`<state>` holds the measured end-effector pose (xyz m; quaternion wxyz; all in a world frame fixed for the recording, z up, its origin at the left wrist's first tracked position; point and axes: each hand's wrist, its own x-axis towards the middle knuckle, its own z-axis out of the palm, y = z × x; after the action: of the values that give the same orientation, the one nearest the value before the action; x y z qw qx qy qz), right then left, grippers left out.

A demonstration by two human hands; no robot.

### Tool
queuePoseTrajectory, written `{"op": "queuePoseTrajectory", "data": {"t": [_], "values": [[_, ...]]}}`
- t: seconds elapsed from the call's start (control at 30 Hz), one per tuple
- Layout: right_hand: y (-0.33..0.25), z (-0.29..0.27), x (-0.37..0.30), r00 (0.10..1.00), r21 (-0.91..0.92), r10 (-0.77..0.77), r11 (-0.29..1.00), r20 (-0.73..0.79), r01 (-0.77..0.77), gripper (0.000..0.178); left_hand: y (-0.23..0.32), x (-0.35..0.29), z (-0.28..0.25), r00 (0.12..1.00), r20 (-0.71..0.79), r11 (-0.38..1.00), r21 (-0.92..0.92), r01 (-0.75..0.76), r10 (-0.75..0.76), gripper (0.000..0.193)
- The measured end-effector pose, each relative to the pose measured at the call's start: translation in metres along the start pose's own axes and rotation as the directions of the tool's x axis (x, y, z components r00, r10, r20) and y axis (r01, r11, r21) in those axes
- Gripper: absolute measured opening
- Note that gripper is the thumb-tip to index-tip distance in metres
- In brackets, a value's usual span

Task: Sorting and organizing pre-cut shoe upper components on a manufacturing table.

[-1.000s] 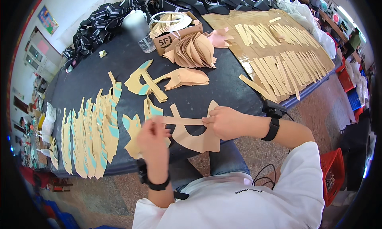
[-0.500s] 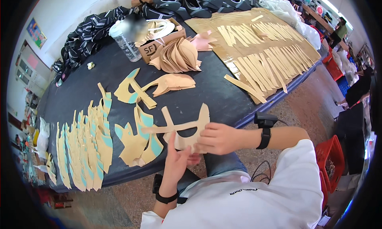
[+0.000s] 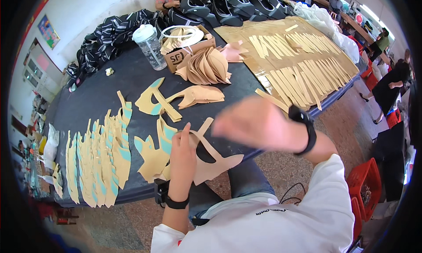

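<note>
My left hand (image 3: pixel 182 158) is at the table's near edge, its fingers closed at the left part of a tan cut shoe-upper piece (image 3: pixel 223 166) with a curved opening and a narrow arm; part of the piece is hidden behind the hand. My right hand (image 3: pixel 248 123), smeared by motion, hovers beyond the piece, close to a loose tan strip (image 3: pixel 273 99); its fingers cannot be made out. Just left of my left hand lie tan pieces with teal patches (image 3: pixel 151 158). Farther back are another teal-patched piece (image 3: pixel 150 97) and a small tan stack (image 3: pixel 201 96).
Overlapping tan pieces (image 3: pixel 99 165) line the table's left side. Rows of strips (image 3: pixel 303 84) lie on a cardboard sheet (image 3: pixel 255 68). Behind stand a lidded bottle (image 3: pixel 150 48), a carton (image 3: pixel 176 59) and black shoes (image 3: pixel 226 11). A red crate (image 3: pixel 365 180) is on the floor at right.
My right hand has let go of the tan piece and moved up, away from it. The piece has turned and tilted down to the right, staying with my left hand. The view has shifted slightly.
</note>
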<state>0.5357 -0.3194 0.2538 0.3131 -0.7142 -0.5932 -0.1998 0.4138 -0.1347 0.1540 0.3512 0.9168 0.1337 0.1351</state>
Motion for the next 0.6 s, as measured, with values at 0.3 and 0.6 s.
{"op": "queuePoseTrajectory", "data": {"t": [0.3, 0.6], "values": [[0.235, 0.092, 0.022, 0.716, -0.022, 0.666, 0.729, -0.212, -0.684, 0.030, 0.057, -0.010, -0.050, 0.800, 0.423, 0.876, 0.030, -0.481, 0.425, 0.059], [0.192, 0.073, 0.055, 0.495, 0.458, 0.690, 0.722, -0.529, -0.518, 0.020, 0.049, 0.032, -0.039, 0.755, 0.544, 0.879, 0.065, -0.473, 0.366, 0.049]]}}
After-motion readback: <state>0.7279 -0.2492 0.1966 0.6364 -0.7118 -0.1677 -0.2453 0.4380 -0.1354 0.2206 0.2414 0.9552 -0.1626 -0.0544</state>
